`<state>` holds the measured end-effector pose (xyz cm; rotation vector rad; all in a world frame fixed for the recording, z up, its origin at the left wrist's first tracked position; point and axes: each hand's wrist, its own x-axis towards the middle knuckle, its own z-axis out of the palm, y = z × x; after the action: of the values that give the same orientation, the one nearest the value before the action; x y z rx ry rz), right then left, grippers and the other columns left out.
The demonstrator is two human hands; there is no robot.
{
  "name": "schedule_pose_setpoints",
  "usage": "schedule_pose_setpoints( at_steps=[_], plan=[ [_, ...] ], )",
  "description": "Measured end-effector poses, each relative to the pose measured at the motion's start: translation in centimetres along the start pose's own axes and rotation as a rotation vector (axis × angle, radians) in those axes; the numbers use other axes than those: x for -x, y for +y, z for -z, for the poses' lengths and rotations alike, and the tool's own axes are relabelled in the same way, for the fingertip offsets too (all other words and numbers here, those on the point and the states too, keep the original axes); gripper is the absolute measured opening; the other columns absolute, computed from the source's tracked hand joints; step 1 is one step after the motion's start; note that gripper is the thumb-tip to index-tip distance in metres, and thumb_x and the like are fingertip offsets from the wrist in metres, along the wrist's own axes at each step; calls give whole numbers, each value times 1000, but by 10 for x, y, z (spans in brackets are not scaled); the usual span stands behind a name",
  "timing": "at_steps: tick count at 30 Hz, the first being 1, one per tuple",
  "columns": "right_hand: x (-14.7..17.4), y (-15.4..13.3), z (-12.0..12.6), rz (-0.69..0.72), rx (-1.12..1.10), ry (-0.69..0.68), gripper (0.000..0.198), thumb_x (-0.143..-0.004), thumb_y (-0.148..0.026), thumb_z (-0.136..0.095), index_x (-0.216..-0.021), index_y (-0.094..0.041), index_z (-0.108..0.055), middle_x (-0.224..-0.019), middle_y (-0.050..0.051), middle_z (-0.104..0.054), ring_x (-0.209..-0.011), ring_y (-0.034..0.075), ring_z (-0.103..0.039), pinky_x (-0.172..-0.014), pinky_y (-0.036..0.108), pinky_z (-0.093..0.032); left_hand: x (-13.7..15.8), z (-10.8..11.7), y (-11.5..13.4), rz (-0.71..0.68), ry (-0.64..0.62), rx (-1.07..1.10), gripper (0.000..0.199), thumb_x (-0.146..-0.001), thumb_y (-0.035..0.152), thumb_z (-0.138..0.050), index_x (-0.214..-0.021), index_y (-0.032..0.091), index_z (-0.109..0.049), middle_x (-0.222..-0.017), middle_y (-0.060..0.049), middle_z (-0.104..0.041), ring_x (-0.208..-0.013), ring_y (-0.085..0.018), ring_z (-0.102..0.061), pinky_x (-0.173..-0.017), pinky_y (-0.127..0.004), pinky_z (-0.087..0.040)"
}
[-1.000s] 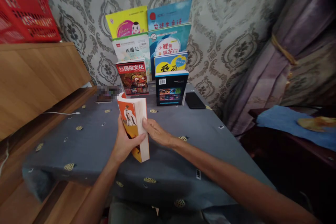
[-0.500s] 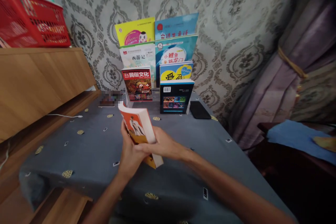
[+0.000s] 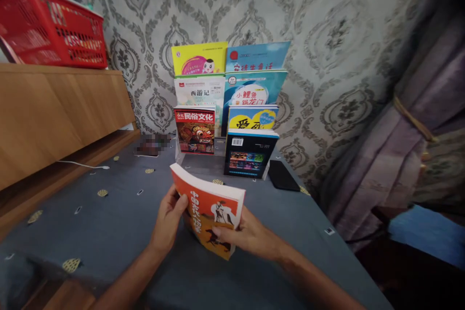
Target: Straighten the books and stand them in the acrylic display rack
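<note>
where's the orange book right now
In the head view, the orange book is below and slightly left of centre, held between the left hand and right hand, nearer the wearer than the black book.

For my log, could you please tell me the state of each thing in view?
Orange paperback book: closed, curved, in left hand and right hand
Colourful displayed paper books: closed, upright
Purple fabric curtain: tied back
Red plastic basket: holding items
Thin white cable: connector free
Black rectangular slab: lying flat
</note>
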<state>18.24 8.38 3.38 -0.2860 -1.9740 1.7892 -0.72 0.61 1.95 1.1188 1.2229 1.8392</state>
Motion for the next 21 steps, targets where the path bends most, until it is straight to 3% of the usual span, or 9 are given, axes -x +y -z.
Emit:
schedule_pose_setpoints(
  at_steps=[2, 6, 11, 13, 15, 18, 21],
  plan=[
    [-5, -9, 4, 20, 37, -23, 49, -84, -47, -73, -126, -21, -66, -117, 8, -72, -103, 23, -68, -97, 45, -56, -10, 1, -3, -1, 36, 52, 45, -79, 55, -72, -106, 20, -67, -104, -7, -73, -101, -23, -66, -95, -36, -52],
    [-18, -20, 4, 33, 62, -20, 54, -84, -55, -71, -128, -24, -67, -112, 8, -73, -103, 24, -67, -95, 45, -57, -23, 2, -8, -53, 53, 73, 44, -73, 50, -79, -102, 19, -68, -103, -6, -74, -97, -22, -66, -89, -32, -52],
    [-24, 15, -6, -20, 20, 121, 52, -86, -58, -67, -124, -24, -69, -116, 9, -73, -105, 26, -68, -96, 46, -58, -34, 6, -13, -4, 71, 48, 39, -77, 49, -74, -101, 20, -68, -101, -6, -74, -93, -22, -66, -86, -33, -52],
    [-19, 35, -9, -35, 88, 181, 51, -87, -54, -66, -129, -25, -66, -124, 10, -71, -112, 28, -66, -101, 47, -55, -35, 9, -15, -4, 53, 20, 37, -74, 48, -75, -97, 20, -68, -99, -5, -74, -91, -22, -65, -86, -33, -52],
    [-12, 49, -10, -35, 209, 238, 48, -86, -51, -67, -127, -26, -68, -118, 9, -73, -107, 30, -68, -99, 48, -56, -35, 12, -17, 1, 32, -3, 33, -74, 46, -76, -93, 21, -67, -92, -3, -72, -85, -20, -64, -82, -31, -52],
    [-3, 50, -10, -56, 325, 222, 45, -85, -45, -68, -129, -31, -67, -114, 8, -73, -104, 31, -67, -97, 47, -57, -31, 17, -18, 34, 15, -32, 29, -74, 45, -75, -89, 21, -66, -81, 0, -67, -72, -16, -58, -71, -28, -50],
    [-1, 40, -7, -62, 316, 190, 57, -87, -41, -69, -142, -34, -56, -128, 8, -68, -116, 30, -64, -104, 46, -53, -28, 21, -15, 59, 6, -75, 31, -74, 49, -75, -86, 22, -65, -75, 1, -60, -64, -14, -51, -64, -25, -47]
  ],
)
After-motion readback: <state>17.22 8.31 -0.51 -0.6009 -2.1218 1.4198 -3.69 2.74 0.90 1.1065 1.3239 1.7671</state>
